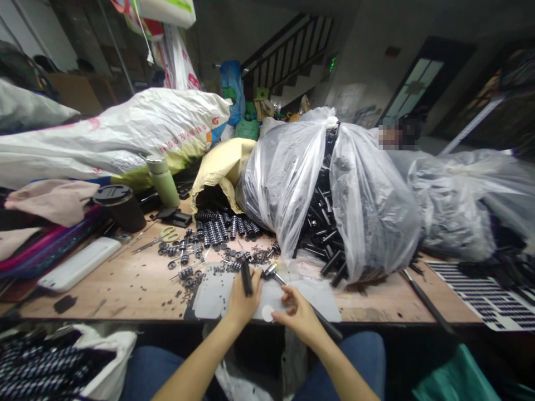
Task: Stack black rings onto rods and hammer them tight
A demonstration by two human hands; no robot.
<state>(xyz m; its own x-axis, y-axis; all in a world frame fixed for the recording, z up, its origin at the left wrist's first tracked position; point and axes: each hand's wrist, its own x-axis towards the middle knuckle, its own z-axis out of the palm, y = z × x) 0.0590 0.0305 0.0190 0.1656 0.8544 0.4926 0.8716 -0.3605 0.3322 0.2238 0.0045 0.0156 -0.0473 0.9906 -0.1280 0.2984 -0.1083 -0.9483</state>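
My left hand (pixel 243 301) is closed around a short black tube (pixel 246 277), which points up and away from me over the grey mat (pixel 215 301). My right hand (pixel 304 318) is partly curled, thumb and fingers apart, with nothing seen between them. Under or beside it runs the dark handle of a hammer (pixel 328 326); whether the palm touches it I cannot tell. The hammer's small head (pixel 271 271) with a yellowish face lies near the left hand's fingertips. A white round spot (pixel 268 313) shows on the mat by my right thumb.
Beyond the mat lie many small black rings (pixel 261 255) and striped black rollers (pixel 215 231). A clear plastic bag (pixel 284 184) spills black tubes (pixel 326 245). Scissors (pixel 161 238), a dark cup (pixel 121 207) and a green bottle (pixel 162 181) stand or lie left. A dark bar (pixel 426 301) crosses the right edge.
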